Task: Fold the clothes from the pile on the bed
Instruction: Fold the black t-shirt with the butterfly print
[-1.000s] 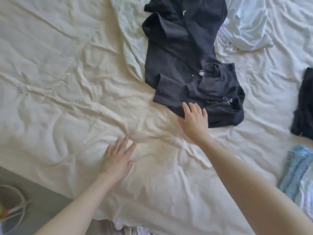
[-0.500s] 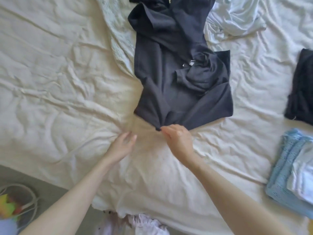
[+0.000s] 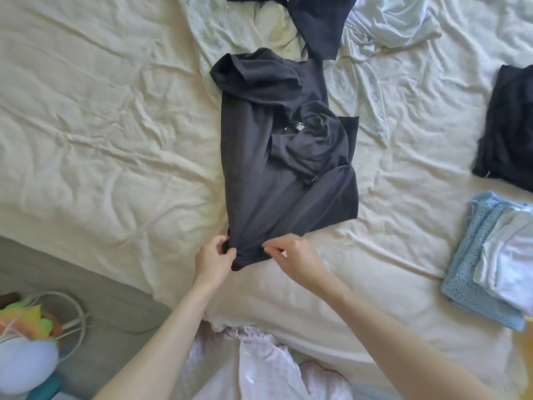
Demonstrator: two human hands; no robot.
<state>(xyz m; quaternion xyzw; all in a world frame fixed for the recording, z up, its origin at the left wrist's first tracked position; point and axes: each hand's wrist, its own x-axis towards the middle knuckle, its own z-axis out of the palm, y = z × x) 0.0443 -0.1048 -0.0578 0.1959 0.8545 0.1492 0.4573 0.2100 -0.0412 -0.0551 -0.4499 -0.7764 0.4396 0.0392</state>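
My left hand [image 3: 213, 259] pinches the near hem of the dark navy cotton garment [image 3: 285, 168], thumb and fingers curled round the fabric at its near-left corner. My right hand [image 3: 294, 255] grips the same hem just beside it, fingers curled — the cloth bunches into a small fold between the two hands.

The garment lies lengthwise on the wrinkled cream bedsheet [image 3: 101, 125], near the middle of the bed, its near edge close to the bed's edge. Its right half is crumpled, with a small pale label showing in the folds; the far-left corner is rolled over on itself.

Beyond it, at the far edge of view, sits the remaining pile: another dark piece of clothing [image 3: 317, 21] touching the garment's far end, and a pale blue crumpled cloth [image 3: 395, 24] beside that.

To my right — a dark folded item [image 3: 510, 125] and, nearer, a stack of a light blue knitted cloth [image 3: 473, 272] with a white folded piece [image 3: 510, 261] on top.

Left of the bed, on the grey floor [image 3: 109, 313]: a white wire basket [image 3: 73, 321] holding colourful objects, blurred.
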